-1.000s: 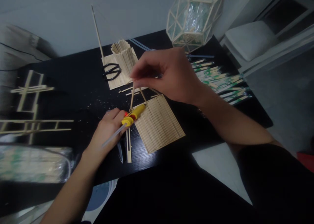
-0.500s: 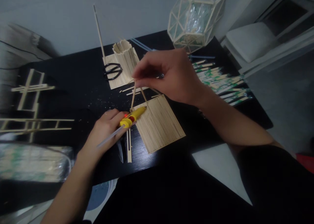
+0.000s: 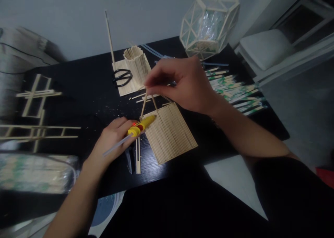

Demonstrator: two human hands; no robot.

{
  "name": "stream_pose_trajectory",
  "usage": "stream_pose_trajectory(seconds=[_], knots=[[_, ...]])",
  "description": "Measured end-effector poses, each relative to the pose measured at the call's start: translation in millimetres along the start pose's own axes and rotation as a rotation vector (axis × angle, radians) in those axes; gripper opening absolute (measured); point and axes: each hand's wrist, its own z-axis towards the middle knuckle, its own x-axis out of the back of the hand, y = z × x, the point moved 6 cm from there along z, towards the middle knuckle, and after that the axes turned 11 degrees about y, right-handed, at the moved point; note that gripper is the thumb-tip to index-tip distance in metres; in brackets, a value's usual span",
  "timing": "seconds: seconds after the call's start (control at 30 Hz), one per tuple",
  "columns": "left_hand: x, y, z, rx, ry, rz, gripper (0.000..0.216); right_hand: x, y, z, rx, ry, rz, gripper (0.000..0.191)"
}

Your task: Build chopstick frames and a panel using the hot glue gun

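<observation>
My left hand (image 3: pixel 114 135) is closed around a yellow hot glue gun (image 3: pixel 142 125) with a glue stick (image 3: pixel 117 145) sticking out of its back. The gun's nozzle points at the far left part of a flat panel of wooden sticks (image 3: pixel 172 133), close to a stick's foot. Above the panel my right hand (image 3: pixel 180 81) pinches the top of joined thin wooden sticks (image 3: pixel 144 104), which spread downward to the panel's far edge. My fingertips hide where the sticks meet. Several loose sticks (image 3: pixel 138 156) lie beside the gun.
Behind stand a round stick cup on a base (image 3: pixel 134 62), black scissors (image 3: pixel 122 77) and a faceted stick-framed lantern shape (image 3: pixel 210 26). Wrapped chopsticks (image 3: pixel 235 87) cover the table's right. Stick frames (image 3: pixel 39 132) and a plastic-wrapped bundle (image 3: pixel 36 172) lie left.
The view has shifted slightly, so the background things sit a little lower and to the right. Both hands keep their grips, and the glue gun stays at nearly the same spot by the panel.
</observation>
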Motion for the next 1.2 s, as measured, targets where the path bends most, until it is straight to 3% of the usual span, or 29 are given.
stream_pose_trajectory(seconds=[0.53, 0.7, 1.2], knots=[[-4, -9, -6, 0.096, 0.030, 0.023, 0.031, -2, 3, 0, 0.005, -0.008, 0.014, 0.011], [-12, -10, -6, 0.131, -0.015, 0.027, 0.031, -1, 3, 0, -0.004, 0.004, 0.010, 0.011], [-14, -6, -3, 0.083, -0.067, 0.019, 0.029, 1, 0, 0, 0.021, 0.024, 0.032, 0.007]])
